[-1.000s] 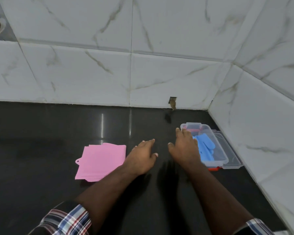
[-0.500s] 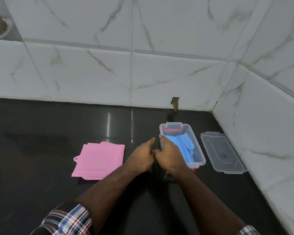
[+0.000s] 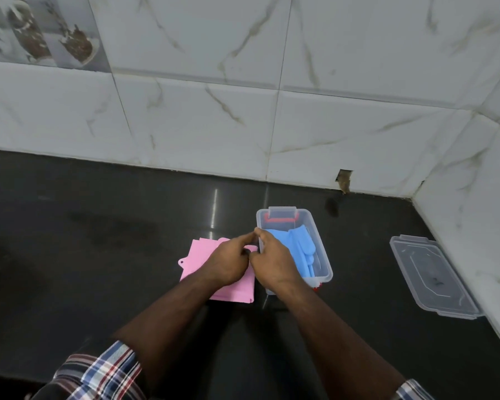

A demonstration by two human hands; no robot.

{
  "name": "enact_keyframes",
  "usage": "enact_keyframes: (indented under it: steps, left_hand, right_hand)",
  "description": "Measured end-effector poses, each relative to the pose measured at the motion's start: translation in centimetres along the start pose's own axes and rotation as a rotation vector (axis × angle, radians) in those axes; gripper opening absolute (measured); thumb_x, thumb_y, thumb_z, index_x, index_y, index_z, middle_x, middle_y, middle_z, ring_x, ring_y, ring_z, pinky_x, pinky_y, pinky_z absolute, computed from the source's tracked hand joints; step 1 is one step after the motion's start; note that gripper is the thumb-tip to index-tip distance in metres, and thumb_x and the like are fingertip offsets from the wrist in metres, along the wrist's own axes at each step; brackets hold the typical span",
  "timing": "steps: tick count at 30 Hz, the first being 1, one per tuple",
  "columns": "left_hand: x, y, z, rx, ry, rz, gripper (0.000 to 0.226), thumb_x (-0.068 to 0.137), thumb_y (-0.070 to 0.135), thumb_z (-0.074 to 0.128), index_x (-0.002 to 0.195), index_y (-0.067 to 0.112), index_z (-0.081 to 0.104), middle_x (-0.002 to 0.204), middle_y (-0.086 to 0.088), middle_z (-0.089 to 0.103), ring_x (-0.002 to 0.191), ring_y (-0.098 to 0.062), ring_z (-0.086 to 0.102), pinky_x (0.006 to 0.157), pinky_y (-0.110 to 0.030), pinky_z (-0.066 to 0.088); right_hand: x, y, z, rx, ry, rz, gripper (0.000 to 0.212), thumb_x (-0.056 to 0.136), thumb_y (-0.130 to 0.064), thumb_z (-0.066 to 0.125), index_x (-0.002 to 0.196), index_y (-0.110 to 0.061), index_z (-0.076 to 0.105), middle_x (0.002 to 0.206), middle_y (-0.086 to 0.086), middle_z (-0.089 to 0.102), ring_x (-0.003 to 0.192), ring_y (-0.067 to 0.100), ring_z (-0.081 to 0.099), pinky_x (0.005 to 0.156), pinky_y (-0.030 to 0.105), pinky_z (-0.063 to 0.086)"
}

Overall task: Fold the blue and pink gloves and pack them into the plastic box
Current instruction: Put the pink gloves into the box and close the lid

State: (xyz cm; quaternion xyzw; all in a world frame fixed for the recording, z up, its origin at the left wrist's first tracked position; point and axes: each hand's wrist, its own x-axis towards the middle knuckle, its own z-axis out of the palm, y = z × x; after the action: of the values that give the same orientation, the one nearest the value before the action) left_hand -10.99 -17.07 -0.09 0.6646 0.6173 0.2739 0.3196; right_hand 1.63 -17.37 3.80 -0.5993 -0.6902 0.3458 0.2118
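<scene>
The clear plastic box stands open on the black counter, with the blue gloves lying inside it. Folded flat, the pink gloves lie right against the box's left side. My left hand lies over the pink gloves, its curled fingers reaching the box's left rim. My right hand grips that same left wall from the near side. The fingertips of both hands meet at the rim. Part of the pink gloves is hidden under my left hand.
The box's clear lid lies flat to the right, close to the tiled side wall. A tiled back wall runs behind the counter, with a small hole at its base.
Both hands have slid the box leftward, off its lid and up against the pink gloves. The lid now lies alone on the right.
</scene>
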Motion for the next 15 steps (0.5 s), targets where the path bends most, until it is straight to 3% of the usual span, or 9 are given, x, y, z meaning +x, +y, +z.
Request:
enact_keyframes:
  steps: [5, 9, 12, 15]
  left_hand:
    - [0.3, -2.8, -0.7, 0.036, 0.061, -0.061, 0.05, 0.094, 0.0, 0.043, 0.141, 0.014, 0.055, 0.14, 0.002, 0.06, 0.131, -0.014, 0.054, 0.109, -0.024, 0.039]
    - [0.2, -4.5, -1.4, 0.033, 0.143, -0.045, 0.036, 0.09, 0.004, 0.05, 0.115, 0.02, 0.07, 0.106, 0.004, 0.074, 0.101, -0.013, 0.067, 0.086, -0.026, 0.05]
    - [-0.1, -5.7, -1.4, 0.024, 0.152, -0.003, 0.035, 0.083, 0.0, 0.049, 0.097, 0.023, 0.071, 0.088, 0.007, 0.073, 0.086, -0.013, 0.066, 0.077, -0.03, 0.051]
    - [-0.3, -6.9, -1.0, 0.062, 0.176, -0.066, 0.04, 0.089, -0.001, 0.047, 0.12, 0.012, 0.069, 0.109, -0.002, 0.073, 0.101, -0.019, 0.066, 0.089, -0.026, 0.047]
  right_hand:
    - [-0.2, -1.7, 0.6, 0.023, 0.111, -0.047, 0.058, 0.092, -0.008, 0.053, 0.147, -0.018, 0.041, 0.15, 0.0, 0.046, 0.137, 0.017, 0.042, 0.111, 0.029, 0.034]
    - [-0.6, -3.0, 2.7, 0.022, 0.126, -0.088, 0.054, 0.093, -0.011, 0.055, 0.145, -0.02, 0.044, 0.148, -0.003, 0.049, 0.134, 0.012, 0.045, 0.105, 0.018, 0.031]
    - [-0.6, -2.6, 4.7, 0.006, 0.022, 0.029, 0.055, 0.096, -0.021, 0.054, 0.148, -0.019, 0.037, 0.151, -0.001, 0.044, 0.138, 0.015, 0.041, 0.106, 0.021, 0.031]
    - [-0.3, -1.6, 6.2, -0.06, -0.017, 0.142, 0.064, 0.095, -0.026, 0.054, 0.152, -0.016, 0.026, 0.158, 0.003, 0.031, 0.145, 0.02, 0.028, 0.116, 0.032, 0.026]
